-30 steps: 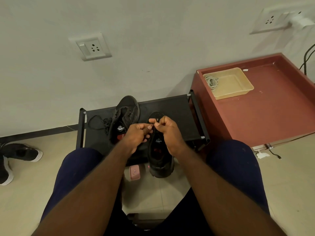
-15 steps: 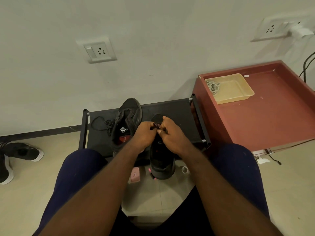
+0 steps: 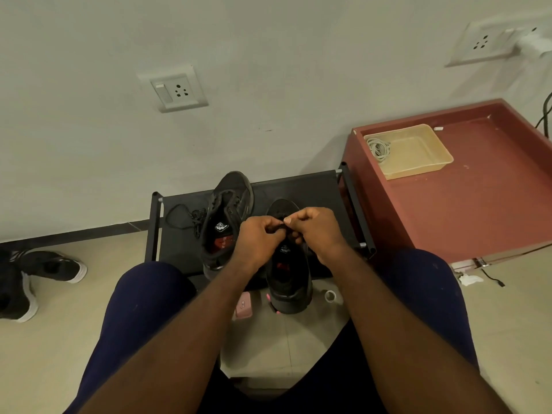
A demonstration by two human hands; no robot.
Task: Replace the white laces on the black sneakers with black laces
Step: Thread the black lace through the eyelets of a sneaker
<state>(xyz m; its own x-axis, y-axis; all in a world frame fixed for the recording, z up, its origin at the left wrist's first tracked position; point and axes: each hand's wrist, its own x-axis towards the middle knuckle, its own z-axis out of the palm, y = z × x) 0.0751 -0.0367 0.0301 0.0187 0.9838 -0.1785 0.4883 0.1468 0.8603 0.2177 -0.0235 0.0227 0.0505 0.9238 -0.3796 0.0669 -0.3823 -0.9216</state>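
Two black sneakers stand on a low black rack (image 3: 313,198). The left sneaker (image 3: 227,216) lies open with a loose black lace (image 3: 182,218) trailing to its left. Over the tongue of the right sneaker (image 3: 288,279), whose heel hangs past the rack's front edge, both my hands meet. My left hand (image 3: 258,239) and my right hand (image 3: 316,231) have curled fingers that pinch a black lace at the eyelets. The lace itself is mostly hidden by my fingers.
A red cabinet (image 3: 478,204) stands to the right with a beige tray (image 3: 418,150) holding coiled white laces (image 3: 378,147). On the floor lie a pink object (image 3: 243,306), a tape roll (image 3: 330,295) and other black shoes (image 3: 33,279) at far left. My knees flank the rack.
The camera has tilted, so everything sits lower in view. My hands have stayed together over the right sneaker, with small finger movements on the lace.
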